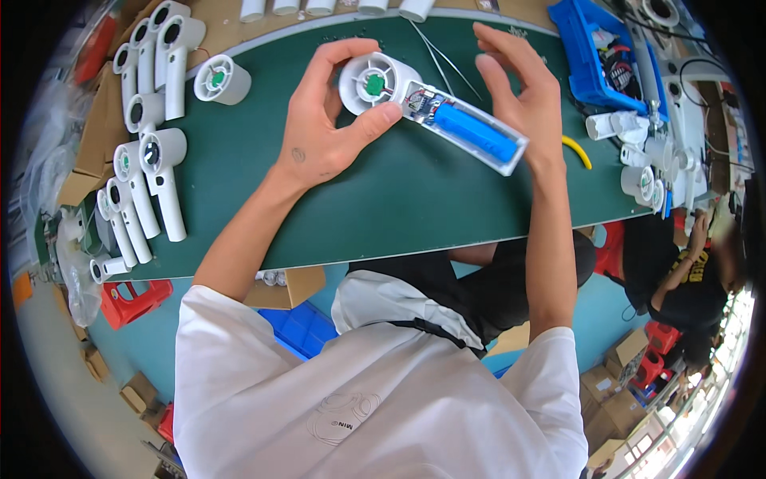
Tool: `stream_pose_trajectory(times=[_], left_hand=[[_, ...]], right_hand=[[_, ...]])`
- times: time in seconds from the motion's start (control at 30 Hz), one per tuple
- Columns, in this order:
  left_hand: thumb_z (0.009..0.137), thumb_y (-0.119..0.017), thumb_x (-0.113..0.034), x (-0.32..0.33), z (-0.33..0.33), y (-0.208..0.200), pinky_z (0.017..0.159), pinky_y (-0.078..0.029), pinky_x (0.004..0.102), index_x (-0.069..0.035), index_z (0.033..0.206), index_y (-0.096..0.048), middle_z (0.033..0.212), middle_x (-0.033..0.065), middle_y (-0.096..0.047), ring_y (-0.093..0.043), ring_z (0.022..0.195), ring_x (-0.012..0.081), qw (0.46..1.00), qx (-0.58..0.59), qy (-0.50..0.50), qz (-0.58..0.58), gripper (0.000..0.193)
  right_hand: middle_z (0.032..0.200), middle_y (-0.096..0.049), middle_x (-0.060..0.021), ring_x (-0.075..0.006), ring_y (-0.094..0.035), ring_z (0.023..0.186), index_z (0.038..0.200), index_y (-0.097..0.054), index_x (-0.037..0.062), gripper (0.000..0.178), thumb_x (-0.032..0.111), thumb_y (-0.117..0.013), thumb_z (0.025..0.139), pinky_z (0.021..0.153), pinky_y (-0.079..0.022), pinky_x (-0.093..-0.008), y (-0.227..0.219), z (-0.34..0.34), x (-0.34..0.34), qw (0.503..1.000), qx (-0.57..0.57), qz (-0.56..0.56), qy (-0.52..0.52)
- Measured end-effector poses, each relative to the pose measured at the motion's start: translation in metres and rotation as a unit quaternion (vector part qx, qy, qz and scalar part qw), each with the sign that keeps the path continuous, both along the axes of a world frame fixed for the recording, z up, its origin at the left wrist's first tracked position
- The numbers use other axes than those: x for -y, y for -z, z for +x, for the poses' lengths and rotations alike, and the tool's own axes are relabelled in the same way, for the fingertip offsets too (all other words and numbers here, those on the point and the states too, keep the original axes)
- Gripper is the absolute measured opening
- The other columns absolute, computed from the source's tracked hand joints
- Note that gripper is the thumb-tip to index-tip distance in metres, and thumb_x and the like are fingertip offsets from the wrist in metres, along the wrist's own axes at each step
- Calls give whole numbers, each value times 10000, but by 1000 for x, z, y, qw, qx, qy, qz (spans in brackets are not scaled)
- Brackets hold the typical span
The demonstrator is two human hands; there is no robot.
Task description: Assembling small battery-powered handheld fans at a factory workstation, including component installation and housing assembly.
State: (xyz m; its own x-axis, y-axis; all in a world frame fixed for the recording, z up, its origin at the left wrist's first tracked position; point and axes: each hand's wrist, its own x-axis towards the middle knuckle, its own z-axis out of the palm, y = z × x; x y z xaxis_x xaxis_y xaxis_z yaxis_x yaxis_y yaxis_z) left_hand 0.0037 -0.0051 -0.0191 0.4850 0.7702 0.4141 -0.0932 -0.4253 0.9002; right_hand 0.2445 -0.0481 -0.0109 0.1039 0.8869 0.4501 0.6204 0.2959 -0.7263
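My left hand (323,128) is closed around the round head of a white handheld fan (408,73), its thumb pressed near the neck. The fan's handle lacks its cover, so a small circuit board (421,104) and a blue cylindrical battery (476,133) show inside. A green piece (374,85) sits in the centre of the fan head. My right hand (523,92) is beside the handle's far end, fingers stretched and apart, with nothing seen in it. Metal tweezers (435,54) lie just beyond the fan. A curved yellow tool handle (577,152) shows beside my right wrist.
Several white fans (165,152) line the left of the green table (383,207), near a loose fan head (222,80). A blue bin (594,60) and more white parts (638,180) stand at the right. Another person (686,263) sits at far right.
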Motion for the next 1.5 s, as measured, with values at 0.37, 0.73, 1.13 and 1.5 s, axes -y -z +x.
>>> stream_pose_trajectory(times=[0.37, 0.73, 1.13, 1.5], left_hand=[[864, -710, -63, 11, 8, 3, 899, -492, 287, 18, 1343, -391, 1173, 135, -552, -548, 1111, 200, 956, 183, 71, -220, 582], [747, -771, 27, -1, -7, -17, 1027, -489, 410, 10, 1298, -550, 1253, 132, -571, -553, 1198, 248, 983, -39, 102, -145, 593], [659, -770, -80, -8, -12, -22, 782, -536, 334, -4, 1180, -603, 1114, 152, -612, -626, 915, 253, 988, -63, 3, 139, 552], [694, -764, -168, -4, -14, -19, 785, -533, 348, 8, 1225, -590, 1086, 184, -617, -627, 913, 305, 969, -18, -53, 239, 586]], right_hand=[[1416, -487, -147, -277, -485, 1290, 1333, -516, 31, 738, 134, -862, 689, 1061, -388, -384, 9, -34, 22, 973, -85, -23, -213], [1280, -587, -157, -336, -571, 1154, 1268, -605, 38, 604, 1, -775, 690, 971, -468, -406, -8, -25, 26, 982, 67, 29, -175], [1228, -601, -133, -308, -600, 1082, 1231, -620, 59, 609, 13, -823, 658, 899, -504, -376, -11, -27, 28, 986, 31, 34, -158], [1299, -565, -186, -314, -579, 1162, 1314, -562, 31, 678, 158, -831, 706, 970, -474, -377, -10, -32, 36, 988, 39, 38, -142]])
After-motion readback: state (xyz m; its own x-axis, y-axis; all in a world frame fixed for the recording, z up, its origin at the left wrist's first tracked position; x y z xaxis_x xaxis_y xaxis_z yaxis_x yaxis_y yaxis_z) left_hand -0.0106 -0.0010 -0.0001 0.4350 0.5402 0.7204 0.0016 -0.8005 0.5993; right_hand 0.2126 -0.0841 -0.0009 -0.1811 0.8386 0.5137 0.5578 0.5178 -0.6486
